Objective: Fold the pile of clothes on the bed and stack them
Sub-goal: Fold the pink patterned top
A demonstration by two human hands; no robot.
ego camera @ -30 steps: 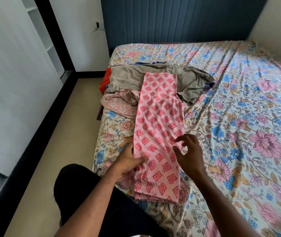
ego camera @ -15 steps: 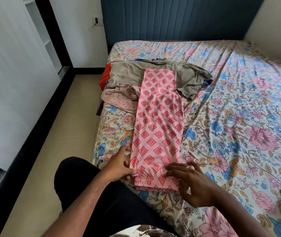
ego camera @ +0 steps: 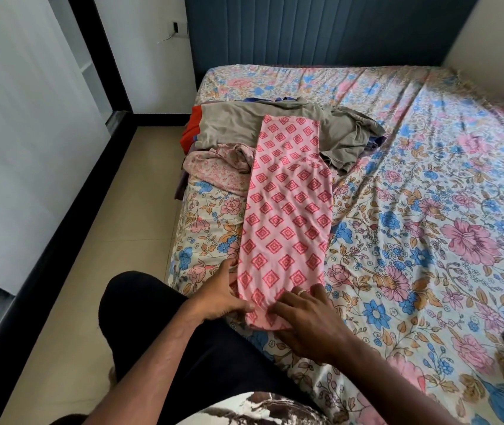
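where the bed [ego camera: 428, 210] fills the right and centre of the frame under its floral sheet, a pink garment with red diamonds [ego camera: 287, 216] lies folded into a long strip, running from the lower centre up toward the pile of clothes [ego camera: 244, 130] in the upper centre, its far end resting on a grey-brown garment [ego camera: 232, 124] of that pile. the left hand [ego camera: 223, 294] sits at the strip's near left edge, its grip pinching the hem between thumb and fingers. the right hand [ego camera: 309, 320] lies flat on the near end, fingers spread and pressing the cloth. a crumpled pale pink garment [ego camera: 217, 167] sits just left of the strip, an orange one [ego camera: 194, 127] at the pile's left edge
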